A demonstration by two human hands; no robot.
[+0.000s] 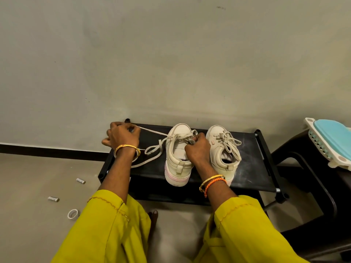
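Two shoes stand on one rack (250, 168): left shoe (176, 164), right shoe (217, 147). My left hand (122, 138) pinches its lace (153, 132) taut, the left shoe at three o'clock; my right hand (197, 150) pinches the lace atop it.

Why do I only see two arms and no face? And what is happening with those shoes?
The camera sits on the person's head and looks down, so you see what they see: their own two arms in yellow sleeves. There is only this one picture.

Two pale shoes stand side by side on a low black rack against the wall. The left hand pinches the end of a lace and pulls it out sideways, so it runs straight from the shoe. The right hand pinches the lace where it crosses the top of that shoe. The other shoe has its bow tied, and nobody touches it.

On the floor to the left lie two small rolls and a ring of tape.
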